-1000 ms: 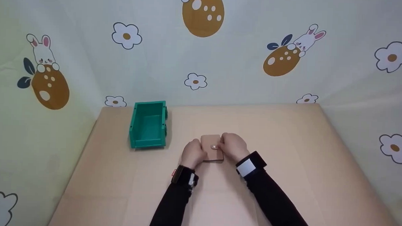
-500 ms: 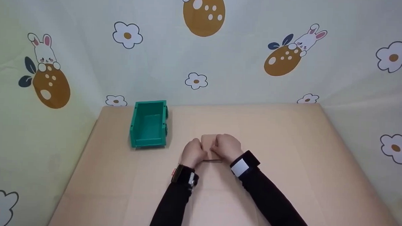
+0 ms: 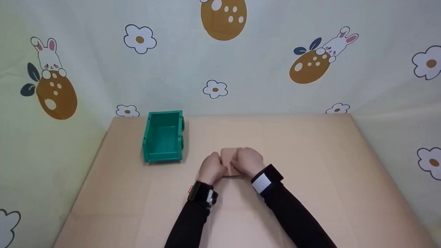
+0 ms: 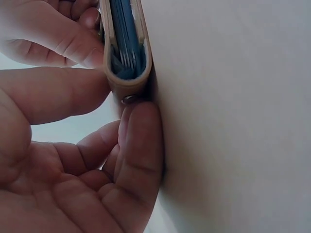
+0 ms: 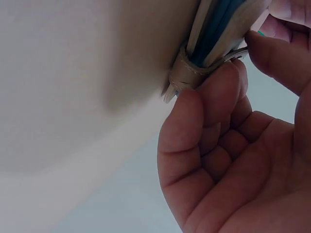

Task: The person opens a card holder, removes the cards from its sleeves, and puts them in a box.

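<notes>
We've moved our right hand (image 3: 249, 161) inward, pinching the strap (image 5: 184, 71); left hand (image 3: 211, 167) grips the card wallet (image 3: 227, 155); fastening unclear.

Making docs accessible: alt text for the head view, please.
A person's left hand and right hand hold a small tan case from either side at a beige table. A green bin stands farther back, to the left, before a pale patterned backdrop.
</notes>
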The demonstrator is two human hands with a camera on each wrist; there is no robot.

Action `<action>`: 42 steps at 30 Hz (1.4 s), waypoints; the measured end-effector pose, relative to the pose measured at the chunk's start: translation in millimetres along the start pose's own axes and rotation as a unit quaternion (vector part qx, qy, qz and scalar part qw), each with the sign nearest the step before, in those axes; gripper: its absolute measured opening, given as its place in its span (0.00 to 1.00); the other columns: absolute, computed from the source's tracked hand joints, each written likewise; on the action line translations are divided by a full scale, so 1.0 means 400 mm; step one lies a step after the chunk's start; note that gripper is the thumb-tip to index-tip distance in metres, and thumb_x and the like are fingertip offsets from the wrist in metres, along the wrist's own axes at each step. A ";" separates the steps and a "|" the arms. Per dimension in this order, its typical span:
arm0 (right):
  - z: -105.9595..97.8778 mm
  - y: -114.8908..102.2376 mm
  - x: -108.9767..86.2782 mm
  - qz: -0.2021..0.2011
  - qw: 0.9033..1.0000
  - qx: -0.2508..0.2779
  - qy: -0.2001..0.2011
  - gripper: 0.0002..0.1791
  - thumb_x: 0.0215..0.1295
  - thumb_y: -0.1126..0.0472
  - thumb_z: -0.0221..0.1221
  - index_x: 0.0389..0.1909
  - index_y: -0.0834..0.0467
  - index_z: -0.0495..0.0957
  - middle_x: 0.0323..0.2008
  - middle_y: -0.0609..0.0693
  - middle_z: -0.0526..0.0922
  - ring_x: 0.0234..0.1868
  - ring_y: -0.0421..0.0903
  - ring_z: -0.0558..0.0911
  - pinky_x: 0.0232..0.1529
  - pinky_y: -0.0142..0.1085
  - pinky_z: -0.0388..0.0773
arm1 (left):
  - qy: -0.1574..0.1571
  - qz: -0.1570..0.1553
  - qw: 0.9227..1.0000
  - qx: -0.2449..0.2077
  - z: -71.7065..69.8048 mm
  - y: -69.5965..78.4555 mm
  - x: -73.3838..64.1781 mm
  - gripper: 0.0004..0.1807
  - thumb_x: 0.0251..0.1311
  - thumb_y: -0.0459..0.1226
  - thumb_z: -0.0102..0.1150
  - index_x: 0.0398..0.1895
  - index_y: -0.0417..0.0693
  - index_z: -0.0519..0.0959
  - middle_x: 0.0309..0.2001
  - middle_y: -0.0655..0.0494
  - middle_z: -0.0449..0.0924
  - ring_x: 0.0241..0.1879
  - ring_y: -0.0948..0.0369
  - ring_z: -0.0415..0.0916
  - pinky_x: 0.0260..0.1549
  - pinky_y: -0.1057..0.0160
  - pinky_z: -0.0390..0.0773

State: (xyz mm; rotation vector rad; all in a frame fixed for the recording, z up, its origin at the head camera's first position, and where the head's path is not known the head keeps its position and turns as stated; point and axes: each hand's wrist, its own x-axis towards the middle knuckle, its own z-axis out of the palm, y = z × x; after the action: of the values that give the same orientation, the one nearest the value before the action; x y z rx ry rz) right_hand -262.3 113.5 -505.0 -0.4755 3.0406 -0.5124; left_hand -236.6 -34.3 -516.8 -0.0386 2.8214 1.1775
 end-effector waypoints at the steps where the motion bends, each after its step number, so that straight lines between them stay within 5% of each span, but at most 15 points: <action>1: 0.000 0.000 0.000 0.000 1.000 -0.001 0.000 0.21 0.61 0.56 0.62 0.14 0.52 0.64 0.13 0.44 0.64 0.19 0.46 0.69 0.21 0.40 0.68 | -0.001 -0.001 1.000 0.000 0.000 0.000 0.000 0.09 0.51 0.28 0.63 0.26 0.43 0.71 0.25 0.54 0.70 0.27 0.56 0.68 0.30 0.59 0.69; 8: 0.005 -0.001 0.002 -0.010 1.000 -0.006 0.016 0.20 0.65 0.62 0.53 0.13 0.52 0.62 0.14 0.48 0.66 0.19 0.49 0.69 0.19 0.42 0.68 | -0.006 -0.014 1.000 -0.010 0.001 0.003 0.000 0.09 0.51 0.28 0.62 0.27 0.43 0.71 0.26 0.54 0.70 0.27 0.56 0.68 0.29 0.60 0.68; 15: 0.003 0.003 -0.007 -0.038 0.999 -0.016 0.018 0.15 0.67 0.63 0.55 0.20 0.56 0.67 0.20 0.53 0.74 0.25 0.53 0.76 0.27 0.47 0.75 | -0.009 -0.012 1.000 -0.011 -0.001 0.001 -0.002 0.09 0.52 0.28 0.62 0.28 0.43 0.71 0.27 0.54 0.70 0.28 0.56 0.68 0.30 0.60 0.69; 22: -0.005 0.014 -0.004 -0.026 0.999 0.026 0.010 0.18 0.70 0.63 0.54 0.18 0.56 0.67 0.21 0.52 0.73 0.26 0.50 0.73 0.32 0.46 0.74 | -0.003 0.013 1.000 -0.005 -0.002 -0.004 -0.003 0.09 0.49 0.27 0.61 0.26 0.43 0.69 0.25 0.55 0.67 0.26 0.56 0.66 0.26 0.61 0.66; 42: -0.039 0.047 -0.012 0.009 0.999 0.039 0.009 0.15 0.68 0.60 0.58 0.21 0.55 0.68 0.20 0.46 0.68 0.24 0.46 0.70 0.29 0.41 0.69 | -0.015 -0.018 1.000 -0.013 0.000 0.001 0.002 0.09 0.50 0.27 0.63 0.28 0.42 0.71 0.27 0.54 0.70 0.28 0.56 0.68 0.29 0.61 0.69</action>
State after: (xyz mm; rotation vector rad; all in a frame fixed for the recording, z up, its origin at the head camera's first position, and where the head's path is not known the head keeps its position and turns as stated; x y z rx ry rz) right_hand -264.5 136.8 -496.4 -0.4409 3.0259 -0.6359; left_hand -237.4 -34.1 -516.6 -0.0732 2.7675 1.1974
